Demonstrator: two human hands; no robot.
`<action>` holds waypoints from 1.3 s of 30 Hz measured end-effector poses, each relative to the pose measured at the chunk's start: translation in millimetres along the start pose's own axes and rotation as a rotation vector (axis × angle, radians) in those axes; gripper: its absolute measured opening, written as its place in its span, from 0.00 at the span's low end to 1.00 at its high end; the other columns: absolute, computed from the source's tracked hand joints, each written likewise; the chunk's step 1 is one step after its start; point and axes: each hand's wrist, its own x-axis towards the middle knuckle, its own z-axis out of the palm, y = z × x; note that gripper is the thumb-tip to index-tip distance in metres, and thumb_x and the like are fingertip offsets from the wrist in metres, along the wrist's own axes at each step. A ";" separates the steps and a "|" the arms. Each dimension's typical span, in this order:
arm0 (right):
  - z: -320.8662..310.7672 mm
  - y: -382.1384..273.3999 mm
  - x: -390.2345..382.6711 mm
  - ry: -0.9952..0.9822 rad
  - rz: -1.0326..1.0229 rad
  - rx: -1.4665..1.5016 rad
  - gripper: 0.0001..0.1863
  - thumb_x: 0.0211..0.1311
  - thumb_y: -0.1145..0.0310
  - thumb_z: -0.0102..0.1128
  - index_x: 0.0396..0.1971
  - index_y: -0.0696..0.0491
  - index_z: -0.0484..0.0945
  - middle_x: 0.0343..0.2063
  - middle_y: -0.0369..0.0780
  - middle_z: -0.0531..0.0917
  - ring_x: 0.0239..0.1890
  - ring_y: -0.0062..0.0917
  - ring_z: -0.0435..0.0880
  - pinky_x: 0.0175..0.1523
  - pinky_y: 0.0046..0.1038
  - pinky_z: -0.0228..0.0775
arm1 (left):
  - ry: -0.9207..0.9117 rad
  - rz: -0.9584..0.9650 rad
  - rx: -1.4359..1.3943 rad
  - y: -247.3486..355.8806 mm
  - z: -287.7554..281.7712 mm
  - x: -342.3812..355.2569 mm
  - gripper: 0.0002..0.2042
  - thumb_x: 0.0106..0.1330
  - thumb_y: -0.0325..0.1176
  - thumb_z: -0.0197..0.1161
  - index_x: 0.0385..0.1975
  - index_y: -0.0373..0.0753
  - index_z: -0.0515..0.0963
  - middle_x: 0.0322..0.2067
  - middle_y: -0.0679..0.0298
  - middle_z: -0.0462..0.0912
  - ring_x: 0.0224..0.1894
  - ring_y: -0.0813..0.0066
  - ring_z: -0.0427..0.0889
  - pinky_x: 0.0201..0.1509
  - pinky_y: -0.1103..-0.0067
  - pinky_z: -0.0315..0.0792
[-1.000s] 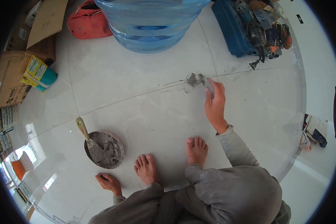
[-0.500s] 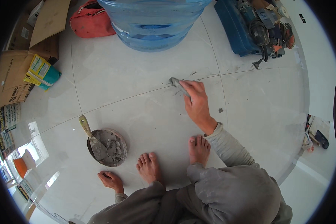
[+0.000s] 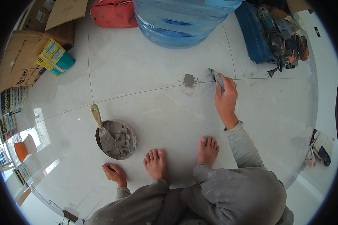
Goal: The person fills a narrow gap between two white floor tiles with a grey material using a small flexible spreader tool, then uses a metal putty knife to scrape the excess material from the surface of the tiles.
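Observation:
My right hand [image 3: 226, 98] grips a flat grey grout spreader [image 3: 218, 80], its edge down at the thin joint between the floor tiles. A smear of wet grey grout [image 3: 189, 80] lies across the joint just left of it. My left hand [image 3: 114, 174] is closed, fingers curled, low over the floor beside my left foot; what is in it, if anything, is hidden. Just beyond that hand stands a round tub [image 3: 132, 133] of grey grout. A putty knife [image 3: 95, 113] leans in the tub, blade in the grout and yellowish handle over the rim.
A large blue water bottle [image 3: 176, 32] stands ahead, with a red bag [image 3: 112, 14] to its left. At the far right sits a blue tool case [image 3: 249, 35] with corded power tools [image 3: 276, 43]. Cardboard boxes [image 3: 20, 62] and a yellow-teal pouch [image 3: 56, 58] are at the left.
My right hand has moved right along the joint with the spreader. A grout smear now shows where the spreader was. The whole view has shifted slightly; my left hand stays closed by the tub.

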 end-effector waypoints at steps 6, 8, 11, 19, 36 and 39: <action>55.0 -80.7 -42.0 -0.237 -0.188 0.083 0.23 0.56 0.84 0.62 0.55 0.60 0.81 0.38 0.42 0.81 0.41 0.41 0.78 0.45 0.37 0.76 | -0.036 0.055 0.066 -0.9 -4.5 -2.0 0.05 0.69 0.30 0.52 0.34 0.36 0.68 0.29 0.58 0.70 0.28 0.63 0.71 0.33 0.69 0.66; 57.1 -94.5 -59.9 -0.299 -0.190 0.167 0.23 0.56 0.84 0.63 0.54 0.59 0.82 0.39 0.41 0.82 0.42 0.40 0.78 0.46 0.36 0.77 | -0.058 0.033 0.028 -3.4 -7.4 -0.9 0.05 0.69 0.30 0.51 0.35 0.36 0.69 0.29 0.60 0.71 0.29 0.65 0.72 0.33 0.70 0.67; 61.4 -104.4 -60.0 -0.458 -0.180 0.439 0.24 0.53 0.85 0.62 0.53 0.57 0.83 0.43 0.41 0.83 0.46 0.39 0.80 0.50 0.36 0.78 | -0.112 -0.036 -0.190 -17.8 -15.7 16.5 0.07 0.72 0.31 0.51 0.41 0.35 0.72 0.32 0.63 0.73 0.31 0.70 0.73 0.35 0.73 0.68; 50.7 -32.3 -28.5 -0.285 -0.663 0.111 0.23 0.51 0.86 0.64 0.49 0.57 0.84 0.44 0.41 0.82 0.46 0.34 0.79 0.50 0.33 0.79 | -0.275 -0.443 -0.579 86.8 -11.1 21.8 0.18 0.79 0.33 0.47 0.64 0.34 0.70 0.47 0.65 0.79 0.41 0.79 0.77 0.39 0.79 0.73; 56.1 -81.0 -52.5 -0.488 -0.439 0.340 0.23 0.53 0.87 0.61 0.50 0.55 0.85 0.45 0.38 0.83 0.46 0.35 0.79 0.50 0.32 0.79 | -0.056 -0.581 -0.703 -13.0 -38.7 65.8 0.23 0.73 0.30 0.48 0.64 0.26 0.70 0.55 0.53 0.81 0.52 0.65 0.83 0.54 0.68 0.82; 40.2 -60.7 -23.1 -0.155 -0.447 0.169 0.24 0.51 0.89 0.61 0.49 0.55 0.86 0.46 0.39 0.83 0.49 0.36 0.80 0.52 0.33 0.79 | 0.020 -0.499 -0.757 -59.9 -55.2 80.7 0.23 0.73 0.30 0.48 0.64 0.25 0.71 0.55 0.52 0.80 0.52 0.64 0.83 0.54 0.69 0.82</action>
